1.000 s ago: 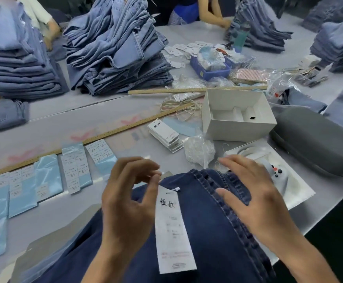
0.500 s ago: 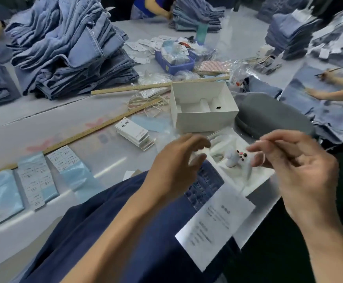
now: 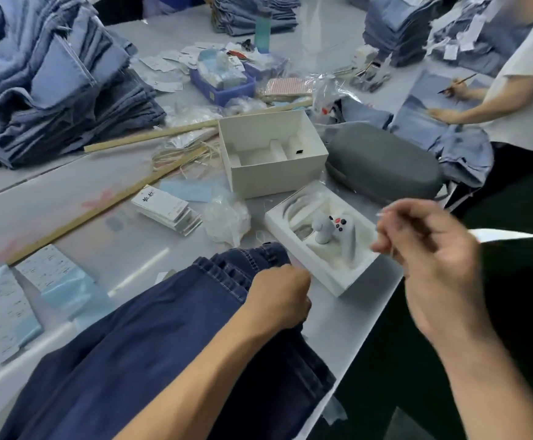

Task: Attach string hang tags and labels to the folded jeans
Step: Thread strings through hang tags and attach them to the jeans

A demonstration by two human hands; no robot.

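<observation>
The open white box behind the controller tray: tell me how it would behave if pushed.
The open white box looks like thin card holding only a moulded insert, so probably light and easy to slide. It sits flat and wide, so tipping seems unlikely. Its walls may dent if squeezed.

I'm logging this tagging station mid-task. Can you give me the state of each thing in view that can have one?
dark jeans: folded, flat on the table, waistband gripped by the left hand.
left hand: fingers curled on the waistband.
right hand: raised, blurred, pinching something thin.
hang tag: white, sticking out past the right hand, off the jeans.
white box: open, only its insert inside.
grey case: closed.
tag stack: lying flat, untouched.
</observation>
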